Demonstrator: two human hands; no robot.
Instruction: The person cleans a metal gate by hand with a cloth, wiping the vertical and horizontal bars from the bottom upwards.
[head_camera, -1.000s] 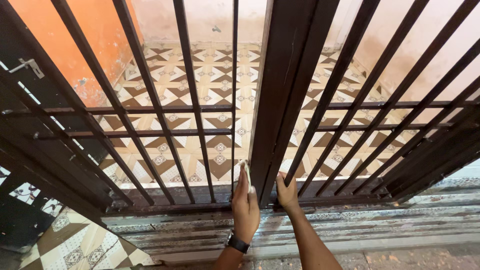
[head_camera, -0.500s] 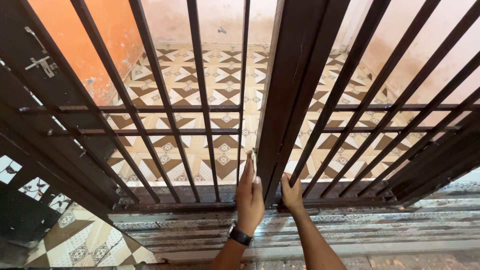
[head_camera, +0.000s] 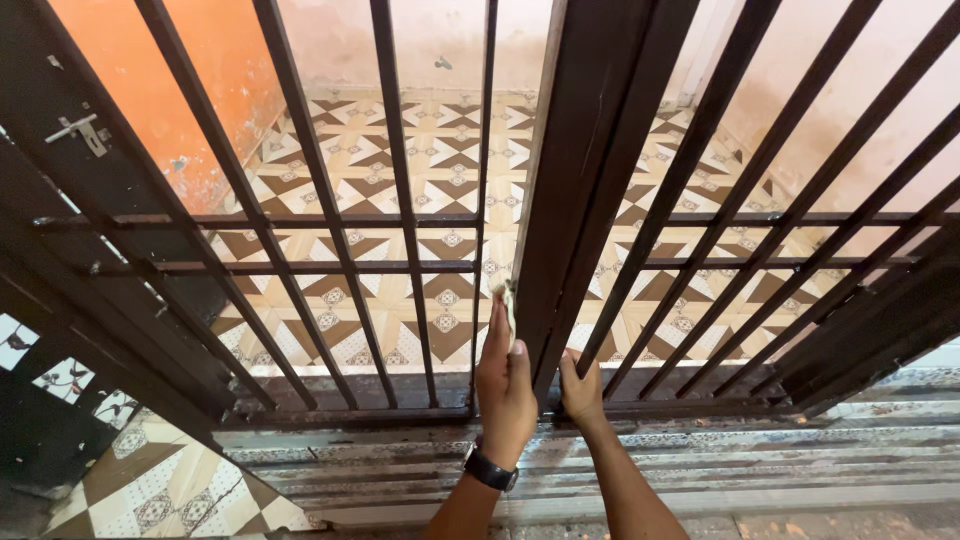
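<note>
Hands (head_camera: 505, 385) grip dark barred gate (head_camera: 590, 180) above patterned tile floor (head_camera: 430, 200).

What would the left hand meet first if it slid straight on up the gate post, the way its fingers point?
Probably nothing soon: the left hand presses a small pale pad against the dark central post, whose edge looks unbroken above. The crossbars end close beside it, though depth is unclear.
</note>
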